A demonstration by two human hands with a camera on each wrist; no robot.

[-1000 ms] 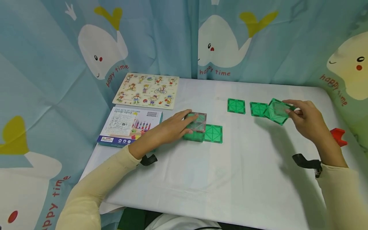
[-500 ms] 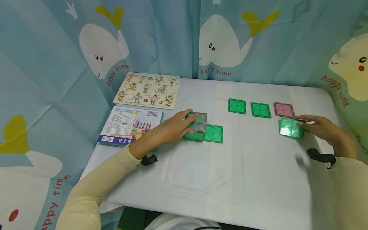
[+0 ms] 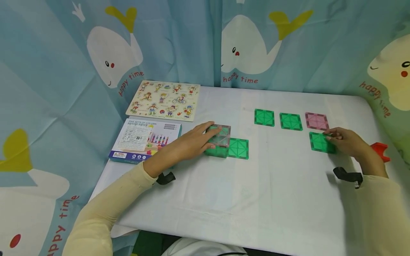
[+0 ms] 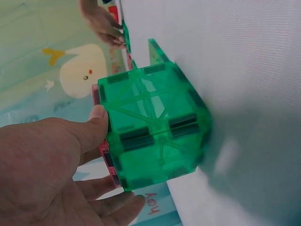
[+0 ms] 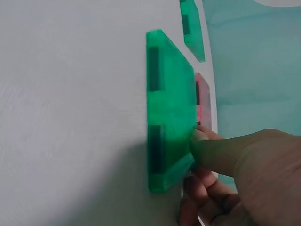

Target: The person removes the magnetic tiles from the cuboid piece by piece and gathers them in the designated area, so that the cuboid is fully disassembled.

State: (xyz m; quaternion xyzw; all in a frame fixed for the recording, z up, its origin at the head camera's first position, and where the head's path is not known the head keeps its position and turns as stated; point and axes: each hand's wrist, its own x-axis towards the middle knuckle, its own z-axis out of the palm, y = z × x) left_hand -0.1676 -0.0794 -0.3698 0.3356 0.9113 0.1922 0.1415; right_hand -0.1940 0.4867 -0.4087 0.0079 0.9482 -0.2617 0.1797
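Note:
Near the middle of the table stands a box of green tiles (image 3: 216, 152) with a pink tile (image 3: 221, 137) on top. The left hand (image 3: 193, 142) holds it, thumb and fingers around its upper edges; the left wrist view shows the green walls (image 4: 150, 117) and the thumb at the pink rim. One green tile (image 3: 238, 148) adjoins its right side. At the right, the right hand (image 3: 347, 142) pinches the right edge of a green tile (image 3: 321, 143), close in front of a flat pink tile (image 3: 316, 121). In the right wrist view the thumb presses this green tile (image 5: 169, 113).
Two green tiles (image 3: 264, 117) (image 3: 290, 121) lie flat in a row left of the pink one. A red piece (image 3: 380, 152) lies beyond the right wrist. A picture board (image 3: 164, 101) and a boxed set (image 3: 144, 139) are at the left. Curtains border the table.
The right hand has moved a green tile from above the row's right end toward the front, uncovering the pink tile, and has lowered it. The left hand has stayed on the box.

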